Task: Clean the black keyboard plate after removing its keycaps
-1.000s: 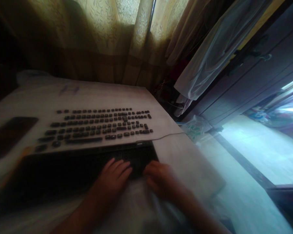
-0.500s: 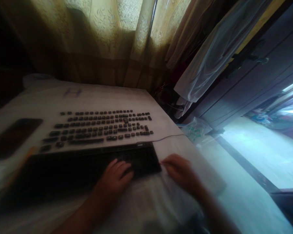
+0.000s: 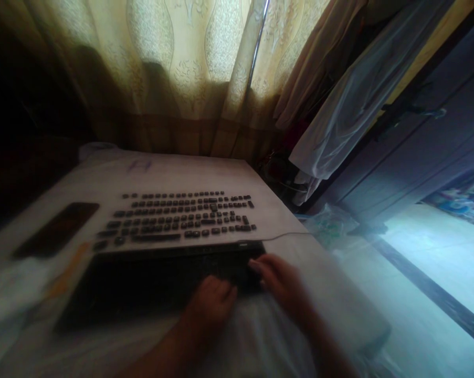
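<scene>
A black keyboard base (image 3: 154,281), stripped of its keycaps, lies along the near side of the white-covered table. My left hand (image 3: 215,299) is at its front edge right of the middle, fingers curled down onto it. Over the base's right end, my right hand (image 3: 278,273) has thumb and fingertips pinched together; what they hold, if anything, is too blurred to name. Behind the base, loose black keycaps (image 3: 161,212) lie in rows laid out like a keyboard. A thin cable (image 3: 287,234) runs from the base's back edge to the right.
Left of the keycaps lies a dark phone-like slab (image 3: 59,228). Nearer are an orange strip (image 3: 69,270) and a blurred whitish thing (image 3: 14,294). A patterned curtain (image 3: 189,79) hangs behind the table. A clear plastic bag (image 3: 329,226) is by its right edge.
My right hand has moved from beside the base's right edge to over its right end. My left hand's fingers, stretched over the base before, are now curled near its front edge. The view has shifted.
</scene>
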The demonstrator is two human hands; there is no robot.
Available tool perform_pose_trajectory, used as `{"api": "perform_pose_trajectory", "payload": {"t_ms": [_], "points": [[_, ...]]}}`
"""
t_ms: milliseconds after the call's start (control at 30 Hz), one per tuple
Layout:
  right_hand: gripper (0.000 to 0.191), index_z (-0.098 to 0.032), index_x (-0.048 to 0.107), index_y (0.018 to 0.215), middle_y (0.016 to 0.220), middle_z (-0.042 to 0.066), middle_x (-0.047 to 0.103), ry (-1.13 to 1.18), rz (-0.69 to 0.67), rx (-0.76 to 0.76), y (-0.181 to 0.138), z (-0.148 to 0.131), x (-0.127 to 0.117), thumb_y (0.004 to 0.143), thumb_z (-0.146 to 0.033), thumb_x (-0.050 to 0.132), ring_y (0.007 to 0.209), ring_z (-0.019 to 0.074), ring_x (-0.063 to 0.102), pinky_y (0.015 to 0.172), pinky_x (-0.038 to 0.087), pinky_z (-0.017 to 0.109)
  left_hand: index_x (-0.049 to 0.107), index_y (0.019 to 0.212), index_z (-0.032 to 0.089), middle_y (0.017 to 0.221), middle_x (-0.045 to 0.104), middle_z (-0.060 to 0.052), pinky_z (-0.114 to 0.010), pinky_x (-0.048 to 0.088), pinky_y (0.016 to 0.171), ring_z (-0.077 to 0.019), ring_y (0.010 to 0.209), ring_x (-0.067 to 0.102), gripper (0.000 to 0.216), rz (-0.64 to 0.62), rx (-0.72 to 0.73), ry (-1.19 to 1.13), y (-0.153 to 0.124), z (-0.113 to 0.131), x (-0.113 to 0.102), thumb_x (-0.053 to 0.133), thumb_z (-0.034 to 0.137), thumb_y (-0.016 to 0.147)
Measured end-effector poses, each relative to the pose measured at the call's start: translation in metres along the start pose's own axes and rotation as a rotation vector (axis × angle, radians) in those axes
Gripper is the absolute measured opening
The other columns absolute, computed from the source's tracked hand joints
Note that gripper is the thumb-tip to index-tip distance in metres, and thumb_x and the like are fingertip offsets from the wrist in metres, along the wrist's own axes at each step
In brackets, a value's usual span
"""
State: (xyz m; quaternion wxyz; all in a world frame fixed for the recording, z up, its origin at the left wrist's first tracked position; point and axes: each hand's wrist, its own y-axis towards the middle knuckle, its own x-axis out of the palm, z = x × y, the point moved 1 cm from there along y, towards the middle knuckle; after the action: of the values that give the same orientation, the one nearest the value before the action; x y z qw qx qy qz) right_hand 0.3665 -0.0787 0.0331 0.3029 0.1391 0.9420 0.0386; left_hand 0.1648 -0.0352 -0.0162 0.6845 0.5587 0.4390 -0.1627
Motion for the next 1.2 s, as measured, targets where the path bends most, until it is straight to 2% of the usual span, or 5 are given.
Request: {"api": "perform_pose_trajectory", "payload": {"t_ms": [333,500,767,967,1200], "points": [[0.019,-0.022,0.071,0.091,0.087,0.006,0.074,-0.216,0.037,-0.118,0.032,0.017,0.012,0.093,-0.033,0.057,0.079,0.0203,0.068,0.074,0.053,0.032,0.068,0.100,0.024,0.088,0.073,-0.002,-0.032,0.062,0.075,-0.0177,0.078,0.070,0.035,-0.054,-0.065,-0.035,0.022,0.015,-0.009,0.038,0.005,0.095],[0.014,-0.022,0.070,0.090,0.083,0.004,0.074,-0.266,-0.006,-0.116,0.037,0.015,0.015,0.092,-0.029,0.059,0.073,0.0188,0.068,0.066,0.051,0.029,0.068,0.109,0.022,0.100,0.077,-0.003,-0.037,0.061,0.080,-0.0197,0.089,0.073,0.028,-0.033,-0.097,0.018,-0.011,-0.049,-0.048,0.042,0.021,0.100],[0.010,-0.022,0.069,0.089,0.085,0.004,0.074,-0.249,-0.079,-0.160,0.057,-0.021,0.021,0.092,-0.025,0.060,0.077,0.0186,0.068,0.071,0.050,0.030,0.072,0.098,0.019,0.098,0.080,-0.009,-0.047,0.057,0.082,-0.0280,0.088,0.073,0.045,-0.123,-0.407,0.319,-0.083,-0.175,-0.113,0.036,0.045,0.101],[0.003,-0.024,0.066,0.091,0.065,-0.003,0.068,-0.239,-0.133,-0.069,0.057,-0.032,0.040,0.089,-0.023,0.063,0.058,0.0152,0.066,0.056,0.046,0.023,0.070,0.101,0.029,0.101,0.080,0.004,-0.036,0.057,0.085,-0.0192,0.090,0.073,0.038,-0.179,-0.603,0.248,-0.099,-0.181,-0.106,0.036,0.045,0.099],[0.013,-0.024,0.064,0.080,0.068,-0.001,0.067,-0.170,-0.109,-0.011,0.048,-0.020,0.054,0.091,-0.027,0.058,0.060,0.0152,0.065,0.055,0.049,0.023,0.071,0.101,0.029,0.103,0.080,0.004,-0.038,0.057,0.088,-0.0199,0.093,0.073,0.040,-0.183,-0.791,0.134,-0.107,-0.181,-0.102,0.038,0.050,0.096]]}}
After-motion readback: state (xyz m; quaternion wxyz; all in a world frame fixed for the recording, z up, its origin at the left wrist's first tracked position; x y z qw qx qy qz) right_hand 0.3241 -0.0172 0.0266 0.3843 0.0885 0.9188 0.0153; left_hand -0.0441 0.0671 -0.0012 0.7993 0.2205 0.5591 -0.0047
